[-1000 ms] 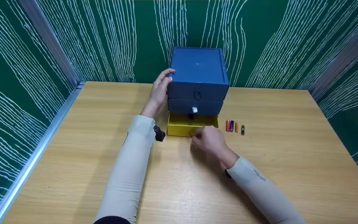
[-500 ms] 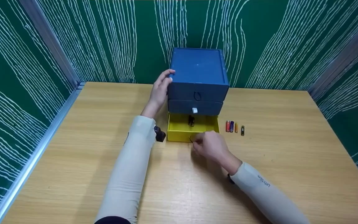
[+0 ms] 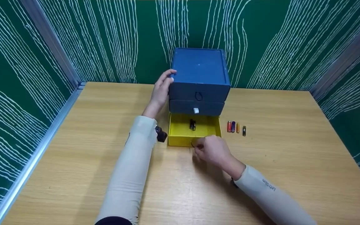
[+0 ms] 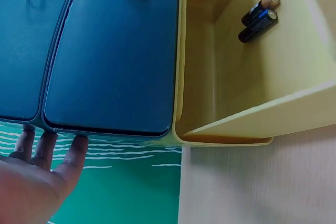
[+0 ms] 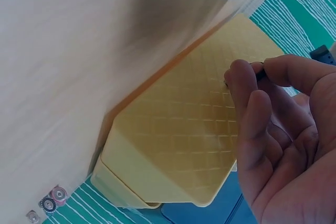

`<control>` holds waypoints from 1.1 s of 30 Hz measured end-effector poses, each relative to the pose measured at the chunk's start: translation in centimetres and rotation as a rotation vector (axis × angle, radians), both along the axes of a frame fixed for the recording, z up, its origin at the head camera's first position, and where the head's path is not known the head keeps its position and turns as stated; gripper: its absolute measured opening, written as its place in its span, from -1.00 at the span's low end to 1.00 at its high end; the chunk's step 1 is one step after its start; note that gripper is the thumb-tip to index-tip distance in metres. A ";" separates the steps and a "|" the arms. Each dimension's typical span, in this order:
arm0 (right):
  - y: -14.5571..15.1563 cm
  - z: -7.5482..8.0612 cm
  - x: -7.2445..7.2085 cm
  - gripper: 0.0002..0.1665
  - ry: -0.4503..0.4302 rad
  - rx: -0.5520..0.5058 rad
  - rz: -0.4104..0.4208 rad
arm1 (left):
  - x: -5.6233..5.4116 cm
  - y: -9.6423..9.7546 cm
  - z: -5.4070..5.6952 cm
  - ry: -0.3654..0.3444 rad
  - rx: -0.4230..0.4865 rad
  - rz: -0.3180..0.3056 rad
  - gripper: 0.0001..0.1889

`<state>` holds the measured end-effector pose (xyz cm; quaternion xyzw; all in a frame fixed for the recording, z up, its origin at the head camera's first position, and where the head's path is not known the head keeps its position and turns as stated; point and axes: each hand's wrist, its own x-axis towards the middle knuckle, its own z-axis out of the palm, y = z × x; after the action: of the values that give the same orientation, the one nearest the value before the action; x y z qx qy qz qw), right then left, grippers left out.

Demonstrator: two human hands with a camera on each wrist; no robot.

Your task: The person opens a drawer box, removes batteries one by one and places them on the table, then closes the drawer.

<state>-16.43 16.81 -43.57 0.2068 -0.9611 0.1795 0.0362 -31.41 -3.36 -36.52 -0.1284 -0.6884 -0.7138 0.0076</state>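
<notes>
A blue drawer cabinet (image 3: pixel 198 65) stands at the back of the table, its bottom yellow drawer (image 3: pixel 177 142) pulled out toward me. My right hand (image 3: pixel 212 150) pinches the black loop pull (image 5: pixel 261 73) on that drawer's front between thumb and fingers. Two dark batteries (image 4: pixel 258 18) lie side by side inside the drawer, close to its middle. Against the cabinet's left side, my left hand (image 3: pixel 161 90) rests with its fingertips touching the wall and upper edge. The two blue drawers above are closed, one with a black loop (image 3: pixel 198 96), the other with a white tab (image 3: pixel 196 110).
Several batteries (image 3: pixel 233 127) in red, purple, orange and black stand or lie in a short row right of the drawer on the wooden table (image 3: pixel 167 187). Green walls (image 3: pixel 267 40) with white lines enclose the table behind and at both sides.
The yellow drawer has slid farther out toward me, with my right hand on its loop moving nearer. Two batteries inside have come into fuller view. My left hand has stayed in place.
</notes>
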 end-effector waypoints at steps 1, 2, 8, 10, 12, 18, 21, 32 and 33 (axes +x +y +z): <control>0.0 0.1 0.1 -0.87 -0.004 0.002 0.004 | 0.0 0.0 0.0 -0.004 0.001 0.000 -0.62; -0.1 0.2 0.2 -0.87 -0.006 0.006 0.006 | 0.1 0.0 0.1 -0.008 0.004 -0.001 -0.62; -0.3 0.6 0.7 -0.90 -0.020 0.053 0.015 | 0.2 0.1 0.3 -0.023 0.014 -0.011 -0.60; -0.4 0.7 0.8 -0.91 -0.023 0.063 0.027 | 0.1 0.1 0.3 -0.023 0.014 -0.011 -0.60; -0.5 0.7 0.9 -0.93 -0.015 0.067 0.047 | 0.1 0.1 0.3 -0.018 0.015 -0.006 -0.61; -0.6 0.7 1.2 -0.92 0.043 0.073 0.089 | 0.0 0.1 0.1 0.017 0.002 0.012 -0.62; -0.6 0.7 1.3 -0.92 0.028 0.077 0.092 | 0.1 0.1 0.1 0.020 -0.001 0.014 -0.62; -0.6 1.3 1.6 -0.92 -0.052 0.045 0.091 | 0.3 0.1 0.2 -0.006 0.026 -0.004 -0.61; -0.6 1.4 1.5 -0.90 -0.058 0.031 0.089 | 0.3 0.1 0.1 -0.004 0.027 -0.002 -0.61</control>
<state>-14.92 16.25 -42.20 0.2447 -0.9542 0.1721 -0.0029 -31.13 -3.23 -36.39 -0.1276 -0.6788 -0.7231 0.0071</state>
